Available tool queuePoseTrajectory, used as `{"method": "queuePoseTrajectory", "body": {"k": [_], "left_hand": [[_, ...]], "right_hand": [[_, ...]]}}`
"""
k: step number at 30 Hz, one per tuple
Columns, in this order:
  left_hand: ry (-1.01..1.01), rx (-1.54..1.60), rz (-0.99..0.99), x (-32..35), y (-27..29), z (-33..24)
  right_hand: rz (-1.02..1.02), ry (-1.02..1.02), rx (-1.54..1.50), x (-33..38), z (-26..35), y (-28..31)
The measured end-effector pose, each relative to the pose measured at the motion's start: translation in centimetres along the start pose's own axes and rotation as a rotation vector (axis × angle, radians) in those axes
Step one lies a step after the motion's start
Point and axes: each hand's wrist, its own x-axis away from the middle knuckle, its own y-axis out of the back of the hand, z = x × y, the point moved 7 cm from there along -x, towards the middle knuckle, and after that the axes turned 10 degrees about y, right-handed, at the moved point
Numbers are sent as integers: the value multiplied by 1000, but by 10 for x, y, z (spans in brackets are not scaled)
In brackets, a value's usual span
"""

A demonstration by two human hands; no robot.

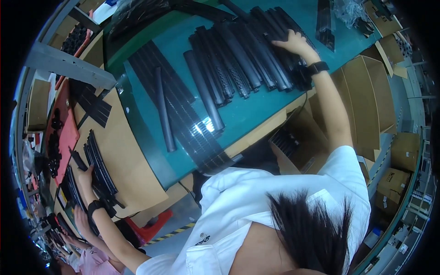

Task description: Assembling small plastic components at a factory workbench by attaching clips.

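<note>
Basically, arms are split wide across two work surfaces. Right hand [295,44] is spread over the far end of the row of black bars [250,59], thumb out to the side; can't tell how hard it presses, maybe just steadying. Left hand [85,175] looks closed in a pinch on the lower end of a short dark strip [78,159], over by the curved black strips [101,162] on the cardboard sheet [137,172]. Bars lie side by side on the green desk [250,112], probably so each can be picked by its end and none rolls. Lone tube [165,110] sits apart on the diagonal, partly over the flat strips in clear film [183,119]. Watch those: near end runs past the desk edge, right by the white shirt [275,183], easy to snag. Bare green either side of the lone tube, plus a strip in front of the bars, gives some room. Left is tighter: grey post [68,66] over the corner, red tray [66,137] beyond, co-worker's hand [81,220] just behind. Right side, open carton [362,91] crowds the elbow.
</note>
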Motion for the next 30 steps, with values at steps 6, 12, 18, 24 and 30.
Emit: {"method": "queuePoseTrajectory", "body": {"k": [6, 12, 18, 24, 30], "left_hand": [[-91, -154, -79, 23, 13, -82], [-557, 119, -89, 154, 41, -233], [-714, 513, 238, 270, 36, -314], [-491, 1017, 996, 329, -53, -366], [-351, 1261, 1335, 358, -97, -392]], "right_hand": [[-24, 74, -93, 0, 10, -2], [50, 100, -472, -2, 22, -15], [138, 131, -1097, 46, 77, 22], [193, 233, -1405, 94, 156, 33], [353, 249, -1600, 121, 207, 14]]}}
